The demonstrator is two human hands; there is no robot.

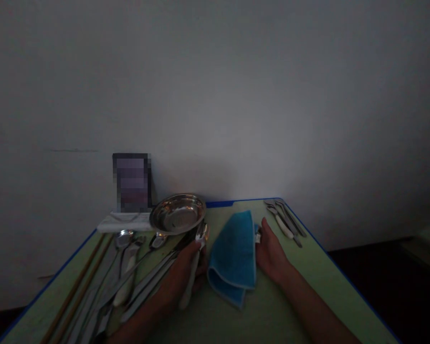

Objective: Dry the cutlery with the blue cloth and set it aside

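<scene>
My left hand (186, 270) is closed around a piece of cutlery with a pale handle (187, 294). Its shiny metal head points away from me; whether it is a fork or a spoon is hard to make out. To the right of it, a blue cloth (234, 253) with a light edge hangs folded above the table. My right hand (271, 251) grips that cloth at its right side, by a small white tag, with some fingers hidden behind it. A gap lies between the cutlery and the cloth.
Left on the green table (268, 306) lie wooden chopsticks (79, 282), a ladle (124, 236), knives and other cutlery. A steel bowl (179, 215) stands behind my left hand. Several forks and knives (284, 224) lie back right. A blurred dark panel (132, 181) leans on the wall.
</scene>
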